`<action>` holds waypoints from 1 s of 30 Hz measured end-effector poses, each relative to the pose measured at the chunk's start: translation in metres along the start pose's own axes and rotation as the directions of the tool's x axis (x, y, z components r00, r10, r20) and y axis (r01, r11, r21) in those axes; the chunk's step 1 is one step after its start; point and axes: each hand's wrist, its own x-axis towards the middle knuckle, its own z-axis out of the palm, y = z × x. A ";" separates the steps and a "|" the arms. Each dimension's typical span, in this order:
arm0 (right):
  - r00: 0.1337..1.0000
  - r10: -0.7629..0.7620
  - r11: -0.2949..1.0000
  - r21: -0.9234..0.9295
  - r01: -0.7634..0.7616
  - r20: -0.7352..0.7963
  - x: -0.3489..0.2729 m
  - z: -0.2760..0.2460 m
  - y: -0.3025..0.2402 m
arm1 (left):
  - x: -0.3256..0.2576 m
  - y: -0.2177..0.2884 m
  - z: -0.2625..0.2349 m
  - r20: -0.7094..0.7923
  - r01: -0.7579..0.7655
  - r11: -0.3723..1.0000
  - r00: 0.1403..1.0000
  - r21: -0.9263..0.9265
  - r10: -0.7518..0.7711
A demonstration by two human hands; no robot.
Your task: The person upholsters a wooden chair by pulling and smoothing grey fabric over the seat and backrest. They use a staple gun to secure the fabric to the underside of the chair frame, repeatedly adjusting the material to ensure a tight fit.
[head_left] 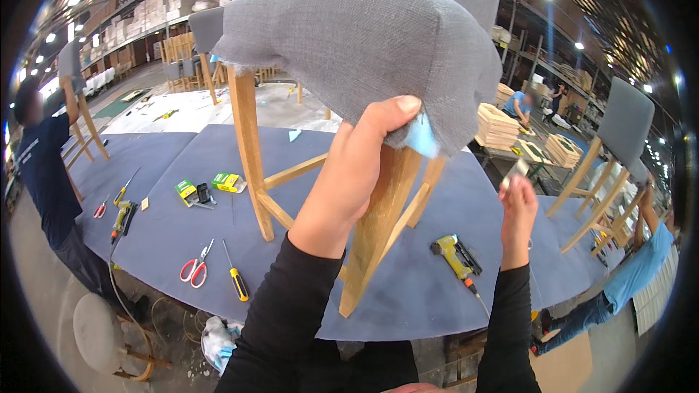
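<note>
A grey upholstered chair (349, 36) with wooden legs stands on the table in front of me. My left hand (357, 156) is closed on the front corner of its seat, thumb pressed on the grey fabric beside a tuft of light-blue padding (421, 136). The fingers lie behind the corner, partly hidden, near the front leg (378, 236). Off to the right, apart from the chair, my right hand (518, 211) is raised, pinching a small pale flat piece (516, 171) whose kind I cannot make out. A yellow-green staple gun (459, 258) rests on the table left of that hand.
Red-handled scissors (195, 269), a yellow screwdriver (237, 280), small green-yellow boxes (228, 183) and a second staple gun (124, 220) lie on the blue-grey tabletop (306, 313). Co-workers handle chairs at left (47, 153) and right (633, 262). Wooden frames (497, 129) are stacked behind.
</note>
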 end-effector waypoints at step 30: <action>0.838 -0.406 0.888 -0.060 0.457 0.364 -0.049 0.206 -0.194 | -0.002 0.012 -0.001 0.112 0.084 0.994 0.991 -0.065 -0.077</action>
